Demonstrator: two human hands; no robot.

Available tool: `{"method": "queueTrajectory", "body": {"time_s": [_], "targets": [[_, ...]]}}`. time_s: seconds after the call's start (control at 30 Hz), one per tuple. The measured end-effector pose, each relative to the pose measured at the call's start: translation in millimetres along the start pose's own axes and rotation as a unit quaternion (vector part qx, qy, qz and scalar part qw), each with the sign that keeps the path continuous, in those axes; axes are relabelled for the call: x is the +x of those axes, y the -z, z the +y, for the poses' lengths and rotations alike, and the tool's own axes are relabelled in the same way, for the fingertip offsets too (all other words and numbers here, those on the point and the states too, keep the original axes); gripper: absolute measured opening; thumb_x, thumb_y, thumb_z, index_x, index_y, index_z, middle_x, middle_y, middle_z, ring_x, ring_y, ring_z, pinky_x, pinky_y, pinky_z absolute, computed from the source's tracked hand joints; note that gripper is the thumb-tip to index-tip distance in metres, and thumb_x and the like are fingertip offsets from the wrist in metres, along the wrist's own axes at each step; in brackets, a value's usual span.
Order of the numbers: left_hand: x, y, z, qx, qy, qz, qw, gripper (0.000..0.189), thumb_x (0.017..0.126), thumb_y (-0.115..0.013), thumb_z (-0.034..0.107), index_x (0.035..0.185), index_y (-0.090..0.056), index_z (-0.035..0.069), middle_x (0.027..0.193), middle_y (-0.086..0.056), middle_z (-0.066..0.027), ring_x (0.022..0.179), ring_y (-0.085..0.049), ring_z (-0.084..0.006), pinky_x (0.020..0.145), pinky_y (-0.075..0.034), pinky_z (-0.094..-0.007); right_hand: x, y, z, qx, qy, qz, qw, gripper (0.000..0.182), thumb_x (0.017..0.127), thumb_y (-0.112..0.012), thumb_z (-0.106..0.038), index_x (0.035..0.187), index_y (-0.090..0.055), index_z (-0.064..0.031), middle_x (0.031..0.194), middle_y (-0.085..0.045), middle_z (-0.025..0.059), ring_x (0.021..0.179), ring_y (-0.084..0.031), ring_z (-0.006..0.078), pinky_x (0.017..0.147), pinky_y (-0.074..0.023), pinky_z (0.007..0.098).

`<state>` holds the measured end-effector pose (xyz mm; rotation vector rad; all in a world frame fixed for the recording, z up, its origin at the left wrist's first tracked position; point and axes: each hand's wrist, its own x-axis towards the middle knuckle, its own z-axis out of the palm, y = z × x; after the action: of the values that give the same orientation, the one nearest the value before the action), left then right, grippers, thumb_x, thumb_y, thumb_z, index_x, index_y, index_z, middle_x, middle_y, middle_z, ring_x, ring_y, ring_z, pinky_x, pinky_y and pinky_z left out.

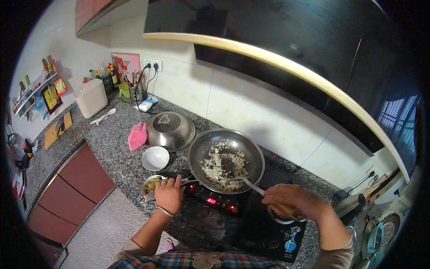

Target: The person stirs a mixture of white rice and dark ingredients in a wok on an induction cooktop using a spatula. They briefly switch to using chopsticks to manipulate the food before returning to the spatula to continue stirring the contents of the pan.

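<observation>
My left hand [168, 195], with a bracelet at the wrist, grips the long handle [185, 181] of a dark wok [249, 143]. The wok sits on an induction cooker with a lit red display [211, 201]. White crumbly food [215, 168] is spread over the wok's bottom and near side. My right hand [294, 200] is closed around the handle of a metal spatula [253, 186], whose blade rests in the food at the near edge. Partly hidden behind my left hand is a bowl of green vegetable pieces [153, 184].
A white bowl [155, 158], a domed steel lid [171, 131] and a pink cloth [138, 136] lie left of the wok. Farther left are a white spoon [104, 116] and a cutting board [58, 131] with a knife. A range hood [262, 57] overhangs the wok. Dishes [374, 237] stand at right.
</observation>
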<state>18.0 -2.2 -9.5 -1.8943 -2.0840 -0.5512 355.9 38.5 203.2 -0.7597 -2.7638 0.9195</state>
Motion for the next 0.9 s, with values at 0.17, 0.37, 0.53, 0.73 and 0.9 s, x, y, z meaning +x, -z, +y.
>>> {"method": "queueTrajectory", "body": {"time_s": [0.17, 0.37, 0.53, 0.73, 0.9], "targets": [[1, 1, -2, 0.012, -0.004, 0.017, 1.000, 0.034, 0.083, -0.059, 0.028, 0.112, -0.060, 0.011, 0.087, -0.059, -0.0077, 0.082, -0.058, -0.0272, 0.071, -0.042, -0.0408, 23, -29, 26, -0.079, 0.059, -0.010, 0.995, 0.020, 0.086, -0.049, -0.007, 0.104, -0.058, -0.0041, 0.103, -0.058, 0.0139, 0.095, -0.059, 0.0290, 0.084, -0.0452, 0.0346], [5, -1, 6, 0.018, -0.004, 0.024, 1.000, 0.031, 0.083, -0.058, 0.029, 0.107, -0.062, 0.011, 0.083, -0.059, -0.0058, 0.082, -0.058, -0.0255, 0.073, -0.042, -0.0401, 61, -42, 90, -0.110, 0.047, 0.197, 0.973, 0.022, 0.083, -0.056, -0.019, 0.097, -0.058, -0.0018, 0.090, -0.060, 0.0165, 0.084, -0.060, 0.0314, 0.072, -0.0474, 0.0373], [-3, -1, -1, 0.008, 0.019, 0.025, 0.999, 0.030, 0.082, -0.058, 0.026, 0.107, -0.063, 0.011, 0.083, -0.059, -0.0063, 0.083, -0.059, -0.0258, 0.075, -0.042, -0.0405, 110, 15, 44, -0.064, -0.260, 0.325, 0.907, 0.028, 0.079, -0.057, -0.024, 0.083, -0.059, 0.0037, 0.068, -0.061, 0.0190, 0.069, -0.063, 0.0331, 0.066, -0.0494, 0.0420], [2, 6, 5, -0.003, 0.003, 0.020, 1.000, 0.027, 0.081, -0.059, 0.025, 0.104, -0.063, 0.012, 0.082, -0.059, -0.0059, 0.081, -0.059, -0.0257, 0.071, -0.042, -0.0404, 121, 21, 138, 0.093, -0.328, 0.456, 0.822, 0.029, 0.083, -0.057, -0.020, 0.075, -0.058, 0.0072, 0.066, -0.062, 0.0156, 0.052, -0.062, 0.0224, 0.051, -0.0523, 0.0369], [0, 4, 2, -0.018, -0.010, 0.051, 0.998, 0.023, 0.080, -0.060, 0.025, 0.098, -0.063, 0.012, 0.077, -0.058, -0.0052, 0.076, -0.059, -0.0254, 0.067, -0.042, -0.0405, 102, 21, 192, 0.266, -0.292, 0.529, 0.751, 0.019, 0.078, -0.058, -0.016, 0.079, -0.056, 0.0036, 0.069, -0.057, 0.0105, 0.050, -0.061, 0.0223, 0.043, -0.0549, 0.0329]]}}
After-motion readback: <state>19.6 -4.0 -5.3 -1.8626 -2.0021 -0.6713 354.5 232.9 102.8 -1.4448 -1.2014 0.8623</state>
